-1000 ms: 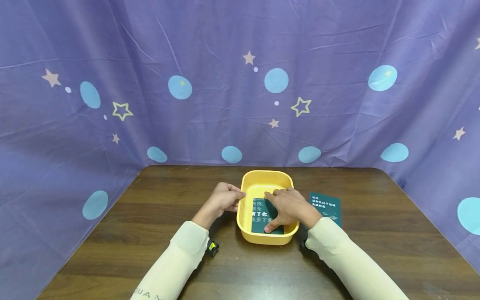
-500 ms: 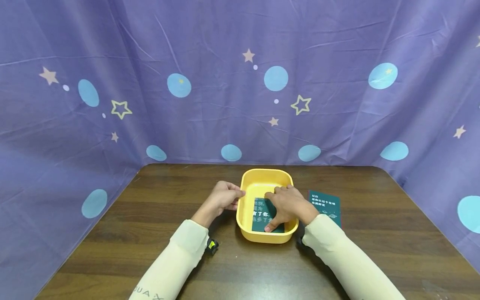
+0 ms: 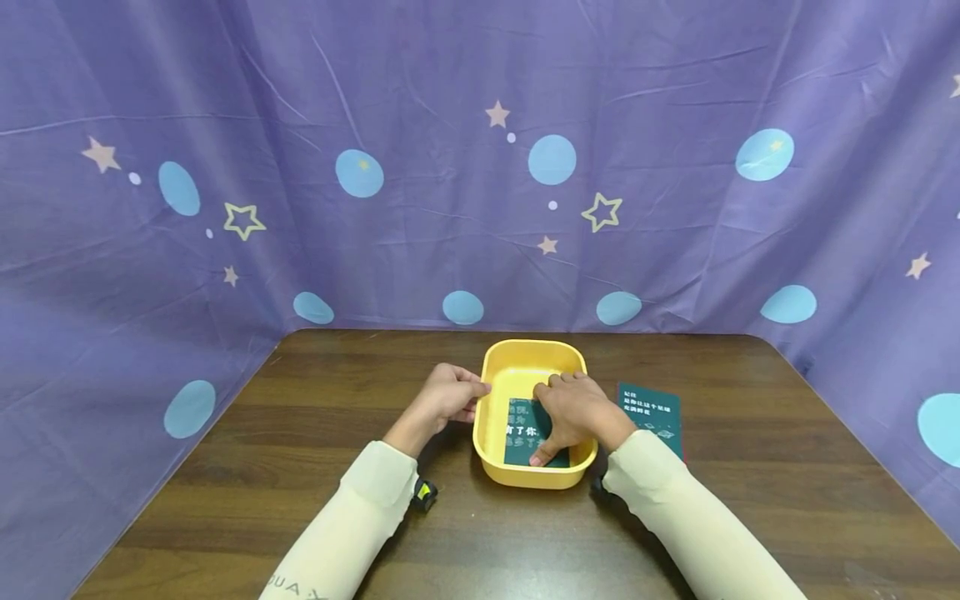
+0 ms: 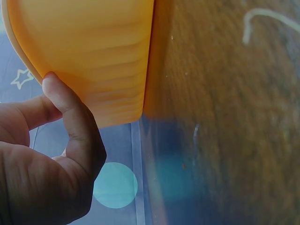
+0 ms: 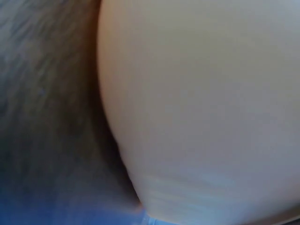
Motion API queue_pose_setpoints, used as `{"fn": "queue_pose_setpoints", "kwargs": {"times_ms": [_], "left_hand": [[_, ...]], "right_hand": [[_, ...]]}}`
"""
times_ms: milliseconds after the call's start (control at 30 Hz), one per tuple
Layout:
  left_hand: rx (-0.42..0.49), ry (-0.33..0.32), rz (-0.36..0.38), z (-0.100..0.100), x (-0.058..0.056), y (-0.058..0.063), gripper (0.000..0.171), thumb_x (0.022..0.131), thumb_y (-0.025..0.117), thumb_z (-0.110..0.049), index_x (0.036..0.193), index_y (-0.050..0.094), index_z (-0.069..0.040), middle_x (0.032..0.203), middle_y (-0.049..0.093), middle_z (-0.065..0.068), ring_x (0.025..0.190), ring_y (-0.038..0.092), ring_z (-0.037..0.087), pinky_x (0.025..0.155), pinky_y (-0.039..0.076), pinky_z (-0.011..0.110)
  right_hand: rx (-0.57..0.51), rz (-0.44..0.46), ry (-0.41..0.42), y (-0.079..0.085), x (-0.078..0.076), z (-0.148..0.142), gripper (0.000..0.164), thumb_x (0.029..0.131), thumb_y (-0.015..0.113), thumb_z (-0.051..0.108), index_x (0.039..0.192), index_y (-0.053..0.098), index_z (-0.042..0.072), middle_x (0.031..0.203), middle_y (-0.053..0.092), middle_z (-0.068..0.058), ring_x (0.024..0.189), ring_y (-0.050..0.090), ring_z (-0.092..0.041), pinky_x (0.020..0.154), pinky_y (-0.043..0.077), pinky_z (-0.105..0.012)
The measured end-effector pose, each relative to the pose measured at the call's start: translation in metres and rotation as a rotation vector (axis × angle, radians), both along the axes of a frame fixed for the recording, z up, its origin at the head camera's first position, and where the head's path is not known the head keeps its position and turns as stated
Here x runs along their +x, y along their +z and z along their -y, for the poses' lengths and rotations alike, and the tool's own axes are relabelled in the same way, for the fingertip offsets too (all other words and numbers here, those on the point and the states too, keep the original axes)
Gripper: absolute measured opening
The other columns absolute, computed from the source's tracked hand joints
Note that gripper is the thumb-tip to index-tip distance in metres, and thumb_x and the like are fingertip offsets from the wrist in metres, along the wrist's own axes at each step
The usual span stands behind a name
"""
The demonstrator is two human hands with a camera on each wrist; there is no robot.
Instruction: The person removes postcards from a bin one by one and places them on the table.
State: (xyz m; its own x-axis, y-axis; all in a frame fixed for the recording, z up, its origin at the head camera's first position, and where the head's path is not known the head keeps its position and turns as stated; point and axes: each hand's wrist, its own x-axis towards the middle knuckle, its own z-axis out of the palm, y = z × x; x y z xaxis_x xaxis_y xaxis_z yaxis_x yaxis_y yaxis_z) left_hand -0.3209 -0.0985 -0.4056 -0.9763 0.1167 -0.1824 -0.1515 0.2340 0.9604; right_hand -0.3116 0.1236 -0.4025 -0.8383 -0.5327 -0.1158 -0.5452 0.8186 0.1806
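Observation:
A yellow plastic tub stands on the table in the head view, a dark green booklet with white writing lying inside it. My left hand holds the tub's left rim, thumb over the edge and fingers outside. The left wrist view has a fingertip right at the rim of the ribbed tub wall. My right hand reaches into the tub and spans the booklet, thumb at its near side and fingers toward the far edge. The tub's outer wall fills most of the right wrist view, hiding the hand there.
A second dark green booklet, with white text and planet drawings, lies right of the tub, partly behind the right sleeve. Both stand on a brown wooden table. A purple curtain with stars and blue dots hangs behind.
The right hand and sleeve have moved slightly left, and the booklet in the tub has shifted a little right. The left hand keeps its hold on the rim.

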Motion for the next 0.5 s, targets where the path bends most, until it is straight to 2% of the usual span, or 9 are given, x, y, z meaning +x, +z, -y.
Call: {"fn": "queue_pose_setpoints", "kwargs": {"times_ms": [233, 500], "left_hand": [[-0.005, 0.005, -0.009, -0.0007, 0.0003, 0.0001, 0.013, 0.088, 0.068, -0.006, 0.094, 0.064, 0.005, 0.070, 0.060, 0.008, 0.051, 0.055, 0.011, 0.048, 0.056, 0.024], [-0.005, 0.006, -0.004, -0.0011, 0.0003, -0.0004, 0.013, 0.088, 0.068, -0.006, 0.094, 0.064, 0.005, 0.069, 0.060, 0.008, 0.052, 0.055, 0.011, 0.048, 0.057, 0.024]], "right_hand": [[-0.010, 0.025, -0.024, 0.0005, -0.0022, 0.0021, 0.102, 0.043, 0.061, 0.094, 0.108, 0.055, 0.015, 0.091, 0.053, 0.003, 0.089, 0.050, -0.017, 0.080, 0.040, -0.035], [-0.002, 0.034, -0.032, -0.0012, -0.0039, 0.0029, 0.106, 0.042, 0.062, 0.094, 0.112, 0.054, 0.015, 0.091, 0.052, 0.003, 0.089, 0.049, -0.018, 0.081, 0.040, -0.034]]}}
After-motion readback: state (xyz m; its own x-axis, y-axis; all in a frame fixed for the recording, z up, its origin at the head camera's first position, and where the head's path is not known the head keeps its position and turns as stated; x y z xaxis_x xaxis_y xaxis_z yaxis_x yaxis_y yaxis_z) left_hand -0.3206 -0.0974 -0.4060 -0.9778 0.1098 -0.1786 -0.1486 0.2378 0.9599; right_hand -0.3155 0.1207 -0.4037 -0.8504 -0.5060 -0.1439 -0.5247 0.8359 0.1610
